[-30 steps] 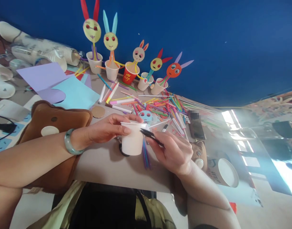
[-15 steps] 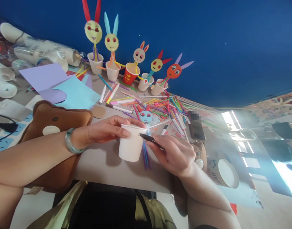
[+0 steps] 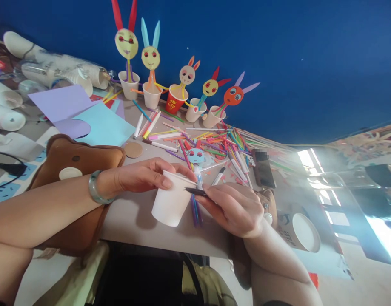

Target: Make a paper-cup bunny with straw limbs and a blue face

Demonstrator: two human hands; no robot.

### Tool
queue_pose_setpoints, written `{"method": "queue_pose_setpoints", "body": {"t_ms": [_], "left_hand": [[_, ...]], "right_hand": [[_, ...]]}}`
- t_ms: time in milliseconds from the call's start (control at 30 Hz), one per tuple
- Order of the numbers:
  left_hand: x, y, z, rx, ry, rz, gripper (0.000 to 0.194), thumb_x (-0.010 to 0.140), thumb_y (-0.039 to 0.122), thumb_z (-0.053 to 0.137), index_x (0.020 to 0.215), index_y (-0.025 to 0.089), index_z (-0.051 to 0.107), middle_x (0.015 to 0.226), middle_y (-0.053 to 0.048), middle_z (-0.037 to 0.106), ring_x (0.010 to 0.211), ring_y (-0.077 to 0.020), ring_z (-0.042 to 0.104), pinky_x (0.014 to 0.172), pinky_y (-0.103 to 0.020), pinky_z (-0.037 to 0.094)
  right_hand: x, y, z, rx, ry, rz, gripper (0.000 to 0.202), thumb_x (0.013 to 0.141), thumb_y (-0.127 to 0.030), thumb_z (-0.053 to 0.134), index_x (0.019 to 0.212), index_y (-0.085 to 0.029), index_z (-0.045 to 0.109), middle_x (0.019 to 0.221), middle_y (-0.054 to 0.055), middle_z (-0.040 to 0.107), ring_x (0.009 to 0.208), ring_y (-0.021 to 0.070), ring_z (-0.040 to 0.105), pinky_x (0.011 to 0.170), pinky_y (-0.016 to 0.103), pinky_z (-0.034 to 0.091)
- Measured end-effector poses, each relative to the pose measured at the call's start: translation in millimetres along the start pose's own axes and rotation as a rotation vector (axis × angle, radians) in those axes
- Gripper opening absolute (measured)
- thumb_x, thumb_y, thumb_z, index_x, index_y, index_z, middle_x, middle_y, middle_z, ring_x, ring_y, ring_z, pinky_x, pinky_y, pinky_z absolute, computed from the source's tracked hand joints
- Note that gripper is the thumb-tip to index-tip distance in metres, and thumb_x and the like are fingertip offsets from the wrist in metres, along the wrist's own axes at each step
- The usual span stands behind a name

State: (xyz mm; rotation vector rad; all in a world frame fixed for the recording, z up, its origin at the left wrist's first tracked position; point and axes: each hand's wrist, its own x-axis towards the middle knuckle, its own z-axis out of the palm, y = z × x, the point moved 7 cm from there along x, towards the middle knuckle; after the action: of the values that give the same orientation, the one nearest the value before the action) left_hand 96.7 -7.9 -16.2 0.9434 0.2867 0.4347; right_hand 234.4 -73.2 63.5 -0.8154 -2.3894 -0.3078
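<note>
A plain white paper cup (image 3: 170,204) is gripped near its rim by my left hand (image 3: 153,174), thumb outside and fingers around the far side. The cup is held above the table, tilted with its base toward the lower left. My right hand (image 3: 235,208) is closed around a slim black pointed tool (image 3: 195,191), most of it hidden in the fingers; whether it is a pen or a blade I cannot tell. Its tip is at the cup's right side, just below the rim. Beyond the cup lies a blue paper rabbit face (image 3: 195,155) with red ears.
Several paper-faced rabbit figures stand in cups, such as a red cup (image 3: 176,102), along the blue wall. Markers (image 3: 160,145) and coloured sticks cover the table's middle. A brown cushion (image 3: 87,159) lies under my left forearm. A phone (image 3: 263,168) and a paper tub (image 3: 305,232) are right.
The cup has tilted further, its base swinging left and down. The black tool's tip has dropped slightly and stays near the cup's right side.
</note>
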Motion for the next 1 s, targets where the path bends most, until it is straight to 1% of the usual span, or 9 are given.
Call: {"method": "queue_pose_setpoints", "body": {"t_ms": [67, 133, 300, 433, 567, 667, 767, 833, 1000], "left_hand": [[0.6, -2.2, -1.0, -0.008, -0.012, -0.009, 0.018, 0.070, 0.032, 0.081, 0.079, 0.017, 0.078, 0.136, -0.011, 0.063, 0.088, -0.0209, 0.067, 0.073, -0.029, 0.055], [0.1, -2.3, -1.8, -0.017, 0.003, -0.002, 0.018, 0.069, 0.031, 0.081, 0.080, 0.017, 0.079, 0.132, -0.010, 0.065, 0.091, -0.0220, 0.067, 0.075, -0.029, 0.054], [-2.9, 2.1, 0.9, 0.008, 0.027, 0.006, 0.018, 0.070, 0.029, 0.079, 0.085, 0.020, 0.080, 0.126, -0.009, 0.068, 0.100, -0.0263, 0.067, 0.080, -0.032, 0.054], [-1.4, 2.5, 1.9, 0.031, -0.004, -0.017, 0.018, 0.069, 0.031, 0.080, 0.082, 0.018, 0.080, 0.128, -0.011, 0.067, 0.095, -0.0257, 0.068, 0.078, -0.031, 0.055], [1.8, 0.5, 0.9, 0.052, -0.039, -0.027, 0.018, 0.068, 0.033, 0.081, 0.076, 0.017, 0.080, 0.129, -0.012, 0.067, 0.092, -0.0242, 0.068, 0.076, -0.031, 0.057], [2.1, 0.5, 1.3, 0.051, -0.056, -0.013, 0.013, 0.069, 0.031, 0.081, 0.076, 0.020, 0.081, 0.125, -0.011, 0.069, 0.098, -0.0263, 0.069, 0.080, -0.033, 0.057], [0.6, 1.5, 1.6, 0.054, -0.046, -0.008, 0.009, 0.069, 0.029, 0.081, 0.077, 0.024, 0.081, 0.124, -0.009, 0.071, 0.110, -0.0299, 0.067, 0.086, -0.036, 0.056], [-0.6, 2.7, 2.1, 0.054, -0.042, -0.009, 0.009, 0.069, 0.027, 0.082, 0.078, 0.024, 0.082, 0.123, -0.009, 0.072, 0.115, -0.0314, 0.066, 0.087, -0.037, 0.055], [-0.9, 4.0, 2.3, 0.080, -0.052, -0.024, 0.010, 0.069, 0.025, 0.082, 0.079, 0.024, 0.081, 0.123, -0.010, 0.072, 0.115, -0.0321, 0.067, 0.086, -0.038, 0.056]], "right_hand": [[0.0, 0.1, 0.4, 0.007, -0.010, -0.004, 0.008, 0.094, -0.024, 0.067, 0.097, -0.017, 0.064, 0.064, -0.001, 0.065, 0.054, 0.0115, 0.061, 0.054, 0.023, 0.049], [-0.3, 0.4, 0.7, 0.015, -0.013, -0.007, 0.008, 0.093, -0.023, 0.068, 0.096, -0.017, 0.065, 0.064, -0.001, 0.065, 0.054, 0.0118, 0.062, 0.054, 0.024, 0.050], [-1.8, 0.4, 0.3, 0.027, 0.009, -0.019, 0.011, 0.092, -0.023, 0.070, 0.096, -0.015, 0.065, 0.065, 0.000, 0.066, 0.055, 0.0118, 0.062, 0.053, 0.024, 0.050], [-2.3, 1.0, 0.0, 0.027, 0.010, -0.007, 0.012, 0.091, -0.025, 0.071, 0.098, -0.017, 0.066, 0.065, -0.001, 0.065, 0.054, 0.0116, 0.060, 0.052, 0.024, 0.049], [-1.5, 0.5, 0.2, 0.034, -0.015, -0.012, 0.010, 0.093, -0.026, 0.067, 0.098, -0.017, 0.064, 0.064, -0.001, 0.065, 0.053, 0.0117, 0.060, 0.052, 0.024, 0.048], [-1.1, 0.1, 0.8, 0.066, -0.051, -0.022, 0.010, 0.094, -0.025, 0.065, 0.100, -0.017, 0.063, 0.065, 0.000, 0.066, 0.055, 0.0121, 0.061, 0.053, 0.024, 0.048], [-1.6, 1.1, 1.9, 0.099, -0.091, -0.012, 0.013, 0.093, -0.025, 0.067, 0.104, -0.018, 0.064, 0.069, 0.001, 0.069, 0.057, 0.0124, 0.063, 0.054, 0.024, 0.048], [-2.1, 1.5, 2.3, 0.125, -0.105, -0.006, 0.015, 0.092, -0.025, 0.068, 0.106, -0.018, 0.065, 0.070, 0.001, 0.070, 0.057, 0.0124, 0.064, 0.055, 0.024, 0.048], [-3.7, 2.6, 4.2, 0.177, -0.127, 0.006, 0.017, 0.092, -0.024, 0.068, 0.108, -0.019, 0.065, 0.069, 0.000, 0.069, 0.057, 0.0121, 0.063, 0.055, 0.024, 0.048]]}}
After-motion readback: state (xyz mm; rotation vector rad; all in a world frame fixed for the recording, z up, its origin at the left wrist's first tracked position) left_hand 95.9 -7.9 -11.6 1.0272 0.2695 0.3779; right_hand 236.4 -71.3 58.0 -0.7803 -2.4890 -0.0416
